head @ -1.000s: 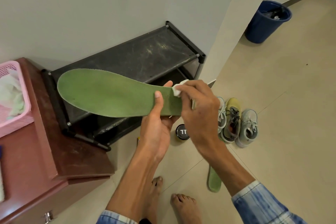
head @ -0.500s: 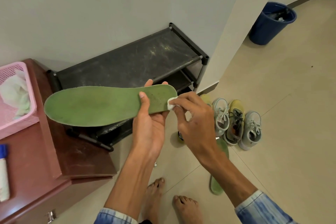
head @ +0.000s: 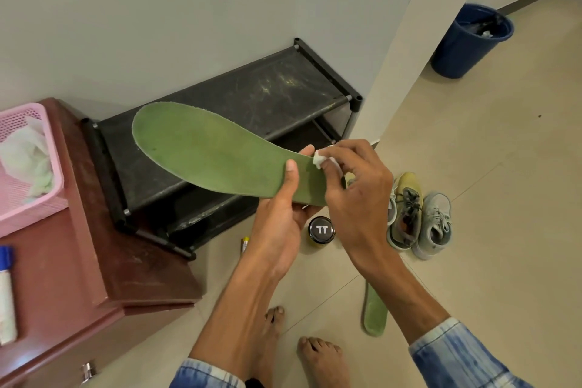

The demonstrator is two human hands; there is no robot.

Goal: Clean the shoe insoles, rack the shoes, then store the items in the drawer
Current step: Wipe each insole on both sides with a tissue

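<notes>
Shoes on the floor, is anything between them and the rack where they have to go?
Only a small thing: a jar stands on the floor roughly between the shoes and the front of the rack. The insole held in the left hand hides part of the rack. Nothing shows on the visible part of the rack's top.
</notes>
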